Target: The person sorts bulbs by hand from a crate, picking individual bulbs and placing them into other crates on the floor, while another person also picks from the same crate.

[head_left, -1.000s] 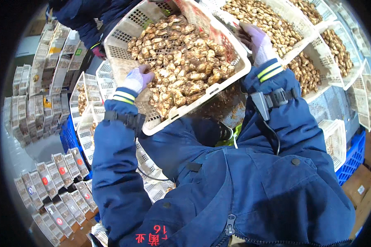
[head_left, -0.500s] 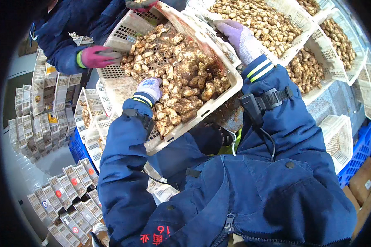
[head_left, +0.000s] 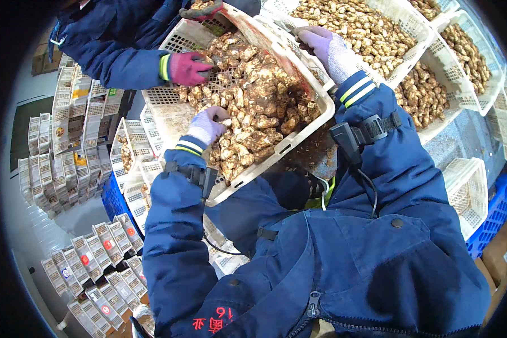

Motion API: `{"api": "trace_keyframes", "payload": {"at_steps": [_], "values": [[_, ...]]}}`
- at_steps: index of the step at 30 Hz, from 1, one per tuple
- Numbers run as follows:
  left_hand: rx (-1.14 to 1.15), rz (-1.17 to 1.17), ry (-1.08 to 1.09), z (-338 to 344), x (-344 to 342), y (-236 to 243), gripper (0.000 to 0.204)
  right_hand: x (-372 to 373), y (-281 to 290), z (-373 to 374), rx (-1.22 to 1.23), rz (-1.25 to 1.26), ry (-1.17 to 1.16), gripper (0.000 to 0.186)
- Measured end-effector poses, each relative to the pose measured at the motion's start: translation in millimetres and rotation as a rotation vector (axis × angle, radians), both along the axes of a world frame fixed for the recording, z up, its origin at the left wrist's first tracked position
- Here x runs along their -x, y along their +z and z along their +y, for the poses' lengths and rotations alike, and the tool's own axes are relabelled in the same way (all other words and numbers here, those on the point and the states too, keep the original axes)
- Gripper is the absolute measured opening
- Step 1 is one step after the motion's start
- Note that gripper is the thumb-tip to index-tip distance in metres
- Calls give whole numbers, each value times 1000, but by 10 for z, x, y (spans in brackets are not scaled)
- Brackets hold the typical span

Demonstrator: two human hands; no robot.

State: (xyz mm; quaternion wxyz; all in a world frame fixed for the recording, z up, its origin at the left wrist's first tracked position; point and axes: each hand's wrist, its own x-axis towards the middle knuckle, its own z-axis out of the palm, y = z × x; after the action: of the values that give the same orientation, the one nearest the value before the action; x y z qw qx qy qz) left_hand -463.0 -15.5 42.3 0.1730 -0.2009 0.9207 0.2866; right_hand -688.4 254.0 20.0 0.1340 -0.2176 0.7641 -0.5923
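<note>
Probably light, firm and grubby, with skins that may bruise, the knobbly brown pieces [head_left: 256, 104] lie heaped in the white crate [head_left: 172, 115], each best taken around its thick middle. The left grip [head_left: 208, 125] curls among them, the right grip [head_left: 325, 49] bends near the crate's right edge; whether either clasps anything, I cannot tell.

co-worker [head_left: 115, 63] cut off by top edge; left hand [head_left: 207, 125]: fingertips unclear against brown lumps [head_left: 259, 121]
</note>
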Motion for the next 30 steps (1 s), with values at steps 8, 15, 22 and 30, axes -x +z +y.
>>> {"api": "trace_keyframes", "payload": {"at_steps": [8, 15, 22, 30], "values": [[-1496, 585, 553, 72, 46, 665, 36, 21, -102, 71, -77, 362, 58, 27], [-587, 279, 560, 238, 602, 111, 36, -86, 98, 57, -55, 125, 8, 27], [286, -23, -43, 297, 702, -196, 46, -155, 198, 42, 112, -120, -69, 34], [104, -115, -31, -77, 425, -539, 54, -122, 108, 42, -84, 116, 65, 28]]}}
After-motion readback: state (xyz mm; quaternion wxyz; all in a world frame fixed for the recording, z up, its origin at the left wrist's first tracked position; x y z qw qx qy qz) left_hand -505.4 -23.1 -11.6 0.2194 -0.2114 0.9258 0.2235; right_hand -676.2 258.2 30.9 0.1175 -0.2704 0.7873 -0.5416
